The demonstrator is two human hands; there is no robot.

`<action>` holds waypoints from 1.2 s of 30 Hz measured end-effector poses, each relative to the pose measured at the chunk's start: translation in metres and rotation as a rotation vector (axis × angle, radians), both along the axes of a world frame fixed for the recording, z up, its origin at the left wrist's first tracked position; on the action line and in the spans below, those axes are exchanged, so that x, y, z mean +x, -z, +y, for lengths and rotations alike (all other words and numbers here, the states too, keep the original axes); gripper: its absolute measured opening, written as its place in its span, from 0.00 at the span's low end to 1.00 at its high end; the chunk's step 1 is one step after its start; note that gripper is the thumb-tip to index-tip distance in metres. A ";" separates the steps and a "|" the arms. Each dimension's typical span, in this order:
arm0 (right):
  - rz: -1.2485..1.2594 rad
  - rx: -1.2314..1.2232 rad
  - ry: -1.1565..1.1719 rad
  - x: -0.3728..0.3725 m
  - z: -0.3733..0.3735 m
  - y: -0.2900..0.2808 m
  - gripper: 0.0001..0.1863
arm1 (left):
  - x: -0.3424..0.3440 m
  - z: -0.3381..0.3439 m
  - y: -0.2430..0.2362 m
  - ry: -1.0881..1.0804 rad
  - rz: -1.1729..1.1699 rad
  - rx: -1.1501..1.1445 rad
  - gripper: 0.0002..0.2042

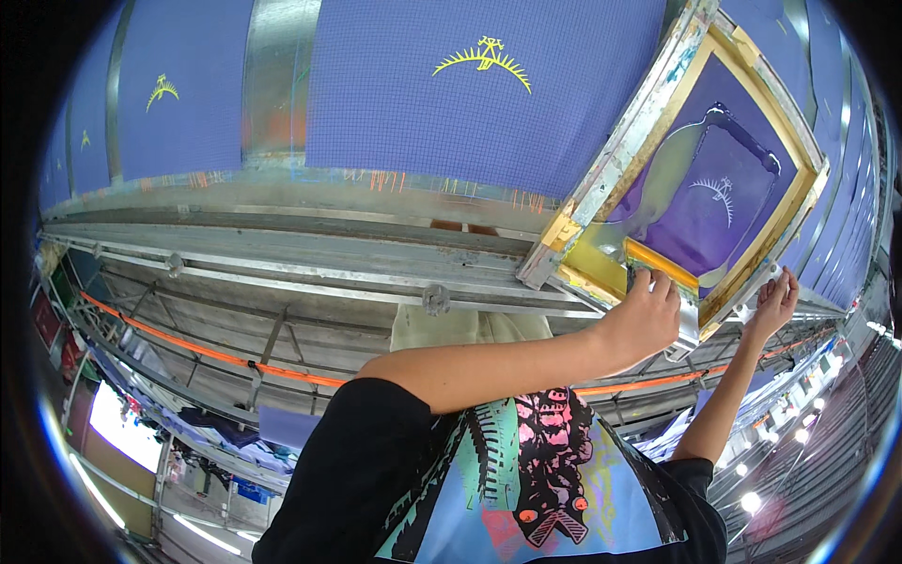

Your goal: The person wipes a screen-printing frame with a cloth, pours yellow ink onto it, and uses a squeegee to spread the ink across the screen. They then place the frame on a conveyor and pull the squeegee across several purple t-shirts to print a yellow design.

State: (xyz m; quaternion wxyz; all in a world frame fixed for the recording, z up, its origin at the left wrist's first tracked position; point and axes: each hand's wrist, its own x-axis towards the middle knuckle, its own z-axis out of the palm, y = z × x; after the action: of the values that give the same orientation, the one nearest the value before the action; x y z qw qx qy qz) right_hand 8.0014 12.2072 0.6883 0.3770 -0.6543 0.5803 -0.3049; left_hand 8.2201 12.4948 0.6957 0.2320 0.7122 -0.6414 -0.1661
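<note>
A screen printing frame (615, 146) lies tilted over purple fabric at the right, its mesh showing a small curved spiky design. Yellow ink (594, 252) has gathered in the frame's near left corner. There, my left hand (650, 315) has its fingers wrapped on a squeegee (663, 264) with a yellow-orange blade edge; part of its handle is hidden by the hand. At the frame's near right edge, my right hand (774, 301) grips the rim with bent fingers.
Purple checked fabric panels (404, 122) with yellow spiky prints lie along the long table, left of the frame. A metal rail (310, 268) with knobs runs along the table's near edge. Below it are an orange strip (301, 378) and metal racks.
</note>
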 end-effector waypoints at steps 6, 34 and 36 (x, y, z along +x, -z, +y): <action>0.016 0.027 0.033 0.007 0.003 0.001 0.11 | -0.003 -0.001 0.000 -0.013 0.004 0.035 0.14; -0.046 0.024 0.027 0.020 -0.002 0.017 0.12 | 0.004 -0.010 0.002 0.019 0.052 0.118 0.19; -0.042 0.032 0.017 0.023 -0.004 0.017 0.12 | 0.006 -0.012 0.001 0.020 0.047 0.120 0.19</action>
State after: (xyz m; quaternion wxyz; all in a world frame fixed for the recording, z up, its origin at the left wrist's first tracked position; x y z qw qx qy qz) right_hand 8.0240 12.2031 0.6709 0.3968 -0.6369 0.5825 -0.3125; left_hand 8.2256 12.4827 0.6942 0.2024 0.7141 -0.6318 -0.2233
